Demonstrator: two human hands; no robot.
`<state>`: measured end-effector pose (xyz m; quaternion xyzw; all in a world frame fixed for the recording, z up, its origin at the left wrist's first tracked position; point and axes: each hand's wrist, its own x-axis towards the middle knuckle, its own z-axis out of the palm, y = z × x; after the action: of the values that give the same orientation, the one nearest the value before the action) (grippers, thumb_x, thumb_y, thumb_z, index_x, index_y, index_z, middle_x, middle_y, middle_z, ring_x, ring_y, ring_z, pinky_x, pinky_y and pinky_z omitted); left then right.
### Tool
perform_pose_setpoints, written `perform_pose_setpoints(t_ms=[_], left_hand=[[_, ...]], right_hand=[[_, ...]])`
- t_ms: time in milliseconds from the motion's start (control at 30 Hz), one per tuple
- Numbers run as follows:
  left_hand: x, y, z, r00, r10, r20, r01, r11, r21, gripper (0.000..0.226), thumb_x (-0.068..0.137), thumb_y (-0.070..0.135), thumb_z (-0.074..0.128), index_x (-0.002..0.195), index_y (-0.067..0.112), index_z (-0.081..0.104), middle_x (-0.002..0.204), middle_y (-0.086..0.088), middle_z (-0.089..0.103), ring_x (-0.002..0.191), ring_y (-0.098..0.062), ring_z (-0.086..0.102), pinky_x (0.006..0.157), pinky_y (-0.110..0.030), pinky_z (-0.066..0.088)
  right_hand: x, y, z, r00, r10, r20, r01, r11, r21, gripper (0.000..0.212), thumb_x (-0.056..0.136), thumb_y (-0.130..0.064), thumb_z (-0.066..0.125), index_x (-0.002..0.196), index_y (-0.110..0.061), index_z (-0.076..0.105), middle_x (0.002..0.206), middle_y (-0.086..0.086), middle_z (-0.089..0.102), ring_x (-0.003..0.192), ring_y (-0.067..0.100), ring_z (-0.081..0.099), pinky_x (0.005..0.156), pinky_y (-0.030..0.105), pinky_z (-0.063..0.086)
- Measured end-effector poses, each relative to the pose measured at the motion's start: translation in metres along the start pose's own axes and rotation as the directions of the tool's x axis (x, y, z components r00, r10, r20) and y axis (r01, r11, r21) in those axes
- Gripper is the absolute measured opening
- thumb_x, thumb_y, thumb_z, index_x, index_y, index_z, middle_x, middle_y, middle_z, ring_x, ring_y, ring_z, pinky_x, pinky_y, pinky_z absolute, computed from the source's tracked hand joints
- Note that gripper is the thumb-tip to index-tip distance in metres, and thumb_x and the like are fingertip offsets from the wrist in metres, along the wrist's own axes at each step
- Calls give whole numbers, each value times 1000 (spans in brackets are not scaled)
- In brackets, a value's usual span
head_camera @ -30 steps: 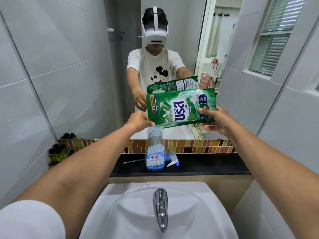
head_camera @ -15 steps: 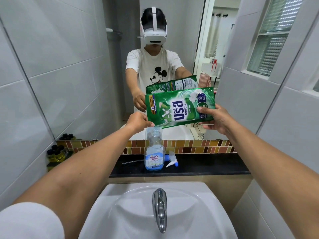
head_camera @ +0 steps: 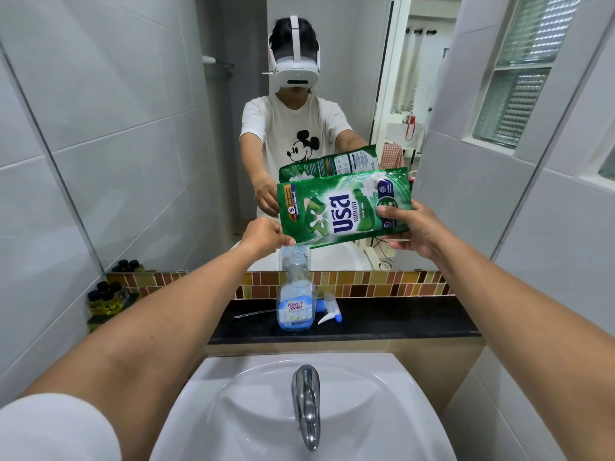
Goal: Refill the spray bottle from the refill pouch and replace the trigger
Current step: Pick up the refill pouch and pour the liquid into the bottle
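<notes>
A green refill pouch (head_camera: 342, 207) lies on its side in the air, held by both hands. My left hand (head_camera: 264, 236) pinches its lower left corner, right over the mouth of the bottle. My right hand (head_camera: 411, 227) grips its right end. Below stands the clear spray bottle (head_camera: 296, 301) with a blue label, upright on the black ledge (head_camera: 399, 322), its neck open and a little blue liquid at the bottom. The white and blue trigger (head_camera: 329, 311) lies on the ledge just right of the bottle, its tube sticking out to the left.
A white sink (head_camera: 233, 410) with a chrome tap (head_camera: 307, 404) is directly below. A mirror (head_camera: 332, 94) fills the wall behind the ledge. Several small dark-capped bottles (head_camera: 104, 297) stand at the left end. Tiled walls close in on both sides.
The pouch and both hands have barely moved; the pouch's left corner stays over the bottle's mouth.
</notes>
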<state>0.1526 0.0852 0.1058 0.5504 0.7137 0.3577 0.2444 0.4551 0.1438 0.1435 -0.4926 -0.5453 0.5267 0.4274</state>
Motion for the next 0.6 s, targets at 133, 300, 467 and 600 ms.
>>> perform_pose_setpoints(t_ms=[133, 300, 467, 600], left_hand=[[1, -2, 0, 1000, -2, -14, 2, 1000, 3, 25, 77, 23, 86, 66, 8, 69, 73, -5, 68, 67, -15, 60, 88, -46, 58], [1, -2, 0, 1000, 0, -16, 0, 1000, 1, 24, 77, 24, 85, 66, 10, 69, 73, -4, 68, 67, -14, 61, 87, -46, 59], [1, -2, 1, 1000, -6, -19, 6, 1000, -1, 23, 78, 24, 85, 71, 7, 71, 78, -7, 70, 72, -18, 62, 88, -46, 58], [1, -2, 1, 1000, -9, -20, 8, 1000, -16, 22, 78, 23, 84, 68, 10, 70, 75, -3, 68, 71, -15, 61, 89, -46, 58]], right_hand=[[-1, -2, 1, 1000, -3, 3, 3, 1000, 3, 63, 73, -30, 85, 126, -17, 53, 102, 12, 73, 80, 28, 70, 67, 38, 57], [-1, -3, 2, 1000, -7, 3, 7, 1000, 0, 65, 72, -31, 86, 126, -17, 53, 107, 14, 73, 84, 29, 70, 68, 40, 57], [0, -5, 2, 1000, -15, 2, 15, 1000, -15, 66, 73, -32, 86, 128, -18, 53, 108, 13, 73, 84, 29, 72, 71, 40, 58], [1, -7, 3, 1000, -17, 3, 17, 1000, -26, 68, 71, -34, 87, 129, -19, 53, 110, 13, 74, 83, 29, 73, 71, 39, 58]])
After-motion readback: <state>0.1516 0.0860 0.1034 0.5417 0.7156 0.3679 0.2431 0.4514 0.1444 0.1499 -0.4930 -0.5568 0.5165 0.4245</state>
